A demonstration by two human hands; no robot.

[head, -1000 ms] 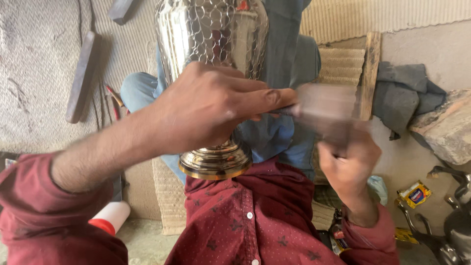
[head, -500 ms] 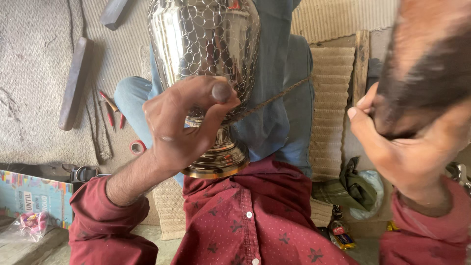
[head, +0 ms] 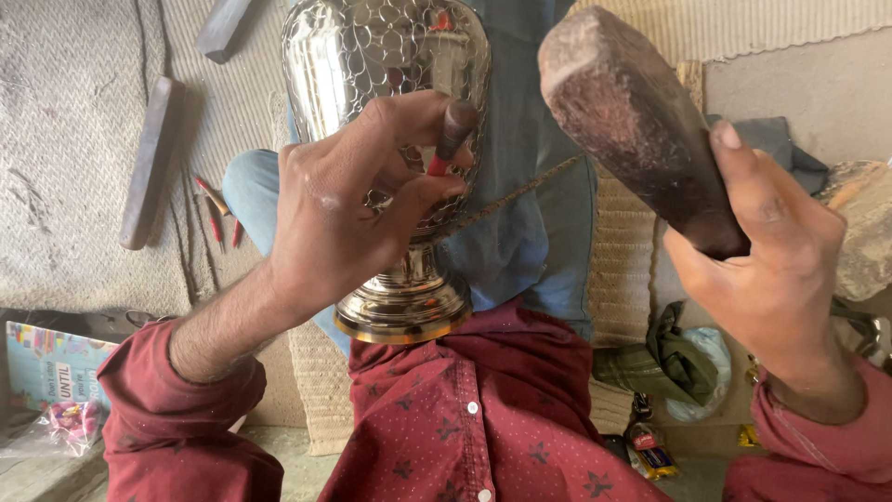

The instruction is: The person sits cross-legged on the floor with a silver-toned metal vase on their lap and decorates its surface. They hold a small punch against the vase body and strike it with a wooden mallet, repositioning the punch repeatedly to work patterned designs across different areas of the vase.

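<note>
A shiny silver vase (head: pixel 372 56) with a scale-like hammered pattern and a brass-rimmed foot rests against my lap. My left hand (head: pixel 344 204) pinches a small chisel (head: pixel 452 135) with a dark top and red band, its tip against the vase's belly. My right hand (head: pixel 771 270) grips a dark wooden mallet (head: pixel 632 121), raised to the right of the vase and apart from the chisel. A thin rod or cord (head: pixel 520 191) runs from behind the left hand toward the mallet.
Dark metal bars (head: pixel 149 158) and red-handled tools (head: pixel 218 209) lie on the woven mat at left. A colourful printed box (head: pixel 51 367) sits at lower left. A green bag (head: pixel 669 358) and small packets lie at lower right. Grey cloth (head: pixel 790 153) is at right.
The mallet in my right hand has swung from high at the right down and closer to the vase. My left hand has held the chisel in place on the vase.
</note>
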